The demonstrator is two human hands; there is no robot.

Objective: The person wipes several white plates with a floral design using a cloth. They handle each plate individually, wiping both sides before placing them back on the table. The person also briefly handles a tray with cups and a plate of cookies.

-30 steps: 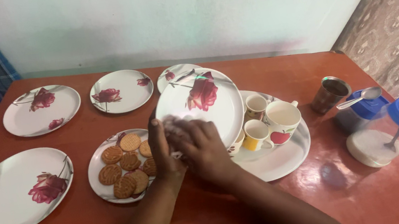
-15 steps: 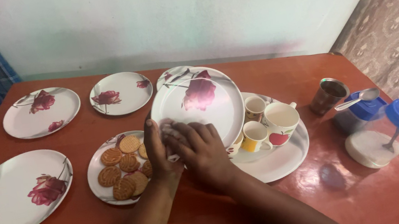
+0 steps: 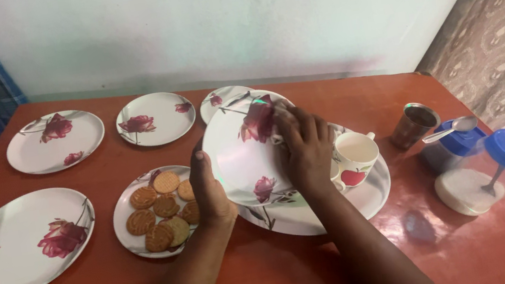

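Note:
My left hand [image 3: 208,193] grips the left rim of a white plate with red roses [image 3: 242,160] and holds it tilted above the tray. My right hand [image 3: 305,147] lies over the plate's right side, fingers reaching its upper rim. A sliver of white shows under those fingers. Below the plate a large white tray plate [image 3: 369,194] carries cups, among them a white mug with a red apple [image 3: 354,153]. The other cups are hidden behind the plate and my right hand.
A plate of round biscuits [image 3: 158,207] sits left of my left hand. Rose plates lie at the front left [image 3: 25,242], back left [image 3: 55,141], back middle [image 3: 154,118] and behind [image 3: 221,96]. At the right stand a steel tumbler [image 3: 413,125] and a blue-lidded jar [image 3: 493,168].
My right hand has slid from the plate's lower left, beside my left hand, up to its right side. The plate has turned and now tilts lower over the cups.

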